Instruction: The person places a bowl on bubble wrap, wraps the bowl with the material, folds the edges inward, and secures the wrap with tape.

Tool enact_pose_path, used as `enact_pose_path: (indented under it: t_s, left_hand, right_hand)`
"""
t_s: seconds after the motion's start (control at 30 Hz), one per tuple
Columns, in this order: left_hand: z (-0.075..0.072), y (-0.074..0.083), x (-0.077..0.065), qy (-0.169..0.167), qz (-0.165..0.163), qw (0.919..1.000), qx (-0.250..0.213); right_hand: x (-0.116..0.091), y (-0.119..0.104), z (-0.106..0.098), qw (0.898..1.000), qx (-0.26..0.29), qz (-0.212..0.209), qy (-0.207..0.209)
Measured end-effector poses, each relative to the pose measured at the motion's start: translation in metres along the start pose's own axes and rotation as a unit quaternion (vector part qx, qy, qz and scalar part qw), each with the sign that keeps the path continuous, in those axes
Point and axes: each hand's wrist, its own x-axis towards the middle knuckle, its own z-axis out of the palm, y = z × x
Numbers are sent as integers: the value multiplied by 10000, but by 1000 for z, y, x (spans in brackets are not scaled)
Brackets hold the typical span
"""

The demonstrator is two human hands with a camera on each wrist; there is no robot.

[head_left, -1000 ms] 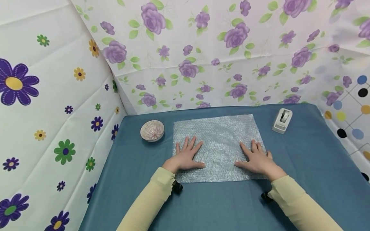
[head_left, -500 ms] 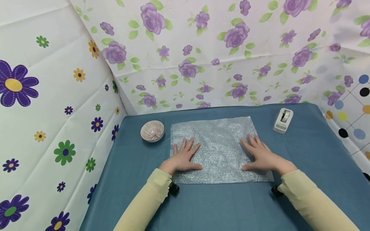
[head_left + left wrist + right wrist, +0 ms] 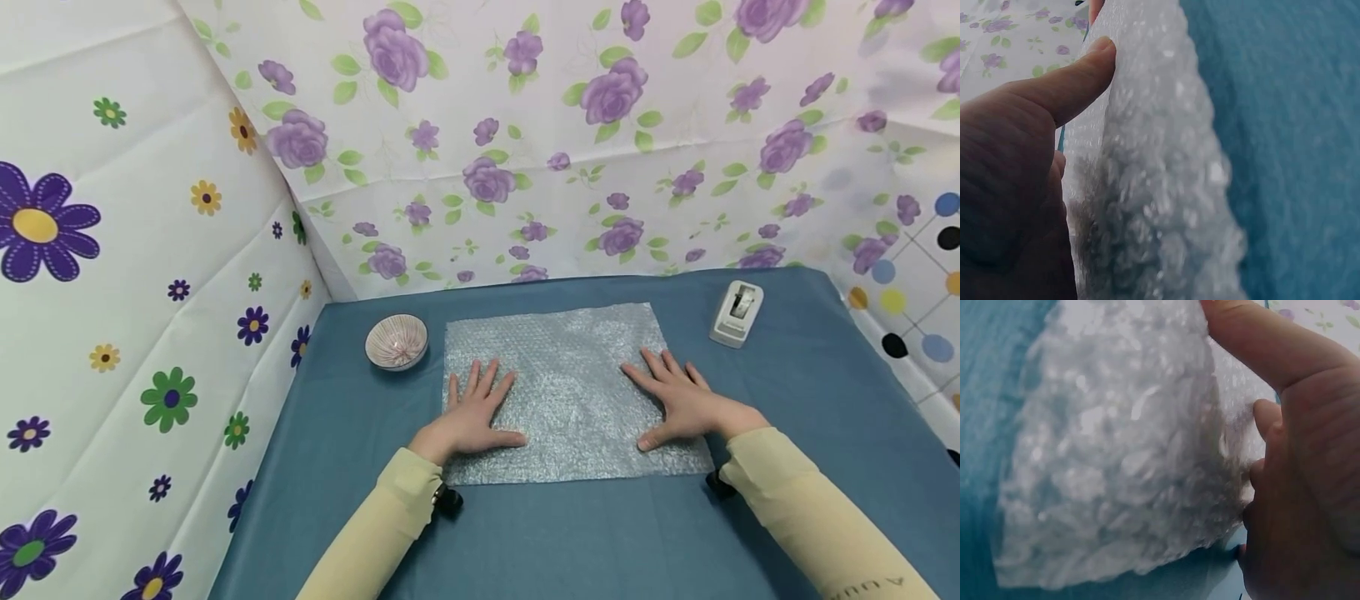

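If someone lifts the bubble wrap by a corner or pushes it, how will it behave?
Probably floppy: the bubble wrap looks thin and rippled. Likely light for its size, since see-through bubbles cover it. It may slide across the cloth if pushed, as no fastening shows.

This looks like a small work booth made of fabric: a table under a blue cloth [image 3: 570,537] is closed in at the left, far and right by printed sheets. The left sheet [image 3: 120,275] bears purple, green and orange daisies, the far sheet [image 3: 555,196] purple roses, and the right sheet [image 3: 917,312] coloured dots joined by thin lines. Bubble wrap [image 3: 570,375], a bowl [image 3: 397,342] and a tape dispenser [image 3: 737,312] suit a worktable. The kind of building around it cannot be told.
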Motion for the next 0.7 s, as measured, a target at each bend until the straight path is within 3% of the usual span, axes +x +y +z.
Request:
enact_pose_path:
  t_s: [0.3, 0.7]
  left_hand:
    - [-6, -3, -6, -140, -116, 9998, 107]
    - [-8, -8, -8, -148, -22, 9999, 62]
  right_hand:
    - [1, -3, -2, 9990, -262, 368, -26]
    - [1, 0, 0, 9993, -182, 334, 17]
